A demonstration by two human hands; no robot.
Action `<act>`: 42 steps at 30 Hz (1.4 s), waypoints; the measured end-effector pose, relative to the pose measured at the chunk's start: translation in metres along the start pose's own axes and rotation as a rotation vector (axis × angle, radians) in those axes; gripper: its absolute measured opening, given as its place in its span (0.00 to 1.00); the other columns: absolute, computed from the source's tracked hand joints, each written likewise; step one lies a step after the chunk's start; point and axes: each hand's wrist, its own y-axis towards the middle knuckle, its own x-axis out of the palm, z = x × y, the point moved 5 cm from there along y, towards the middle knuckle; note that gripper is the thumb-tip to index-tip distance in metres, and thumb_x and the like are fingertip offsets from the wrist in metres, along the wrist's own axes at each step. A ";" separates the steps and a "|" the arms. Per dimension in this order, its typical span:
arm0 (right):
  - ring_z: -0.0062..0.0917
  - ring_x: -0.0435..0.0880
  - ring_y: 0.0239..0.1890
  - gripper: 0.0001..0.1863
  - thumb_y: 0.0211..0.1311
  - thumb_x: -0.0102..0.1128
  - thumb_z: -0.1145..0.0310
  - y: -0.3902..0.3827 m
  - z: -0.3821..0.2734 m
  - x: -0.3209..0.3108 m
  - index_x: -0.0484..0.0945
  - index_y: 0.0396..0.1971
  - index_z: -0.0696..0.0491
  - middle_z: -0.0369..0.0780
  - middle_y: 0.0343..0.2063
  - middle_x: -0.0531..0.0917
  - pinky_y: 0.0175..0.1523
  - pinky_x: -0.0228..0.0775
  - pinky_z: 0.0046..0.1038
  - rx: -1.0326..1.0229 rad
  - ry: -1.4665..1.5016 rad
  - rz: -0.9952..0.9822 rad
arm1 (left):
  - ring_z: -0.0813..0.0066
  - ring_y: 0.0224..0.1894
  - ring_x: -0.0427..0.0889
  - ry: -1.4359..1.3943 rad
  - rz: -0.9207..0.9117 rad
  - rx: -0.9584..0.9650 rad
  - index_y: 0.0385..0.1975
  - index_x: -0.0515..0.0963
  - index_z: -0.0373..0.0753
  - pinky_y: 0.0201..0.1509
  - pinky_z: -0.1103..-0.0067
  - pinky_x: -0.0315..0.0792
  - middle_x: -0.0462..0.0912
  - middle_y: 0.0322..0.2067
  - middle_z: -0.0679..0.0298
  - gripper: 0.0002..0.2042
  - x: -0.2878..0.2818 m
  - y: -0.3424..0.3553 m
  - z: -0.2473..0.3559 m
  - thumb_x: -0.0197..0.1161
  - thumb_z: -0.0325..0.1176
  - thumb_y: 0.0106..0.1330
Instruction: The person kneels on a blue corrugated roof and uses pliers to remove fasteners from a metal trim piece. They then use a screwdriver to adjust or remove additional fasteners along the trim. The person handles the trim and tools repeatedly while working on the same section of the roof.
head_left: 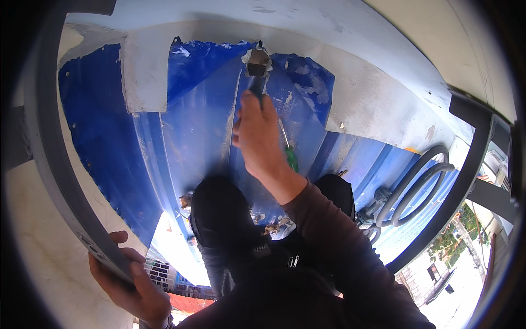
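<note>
In the head view my right hand (pixel 256 131) is closed on a dark-handled tool (pixel 255 88), blurred, raised toward a ragged hole (pixel 257 63) at the top of the blue corrugated metal sheet (pixel 192 142). I cannot make out the tool's tip. A green-handled screwdriver (pixel 291 156) lies on the sheet just right of that hand. At the lower left, the fingers of my left hand (pixel 134 285) are wrapped round a dark grey metal frame bar (pixel 66 181).
My dark-clad knees (pixel 219 214) are on the sheet, with small debris around. A coiled grey hose (pixel 416 181) lies at the right beside another frame bar (pixel 466 164). Pale walls (pixel 361 109) border the sheet. An opening at the lower right shows a building and greenery far below.
</note>
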 end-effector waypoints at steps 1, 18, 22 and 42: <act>0.13 0.63 0.22 0.12 0.73 0.56 0.56 0.002 0.003 -0.001 0.70 0.37 0.47 0.30 0.27 0.69 0.25 0.56 0.22 0.045 -0.053 -0.047 | 0.73 0.34 0.72 -0.005 -0.008 -0.005 0.67 0.61 0.29 0.38 0.76 0.67 0.78 0.55 0.52 0.28 0.000 0.000 -0.001 0.51 0.33 0.67; 0.11 0.65 0.22 0.18 0.72 0.60 0.52 0.007 -0.022 -0.015 0.76 0.29 0.50 0.28 0.23 0.69 0.25 0.55 0.20 -0.022 -0.264 -0.004 | 0.74 0.33 0.75 -0.085 -0.013 0.040 0.69 0.59 0.30 0.37 0.78 0.69 0.78 0.54 0.50 0.30 0.001 0.003 -0.003 0.53 0.30 0.66; 0.12 0.65 0.21 0.20 0.70 0.61 0.51 0.006 -0.034 -0.021 0.79 0.29 0.53 0.28 0.21 0.69 0.25 0.54 0.20 0.007 -0.316 0.003 | 0.74 0.35 0.77 -0.120 -0.021 0.026 0.70 0.58 0.29 0.40 0.80 0.72 0.79 0.54 0.48 0.31 0.000 0.002 -0.004 0.54 0.28 0.66; 0.21 0.72 0.23 0.18 0.72 0.57 0.53 -0.005 -0.023 -0.006 0.80 0.38 0.55 0.33 0.24 0.75 0.31 0.66 0.28 -0.164 -0.621 0.087 | 0.49 0.54 0.86 -0.093 -0.021 0.398 0.72 0.62 0.28 0.61 0.64 0.77 0.81 0.57 0.38 0.30 -0.003 0.005 -0.006 0.59 0.34 0.74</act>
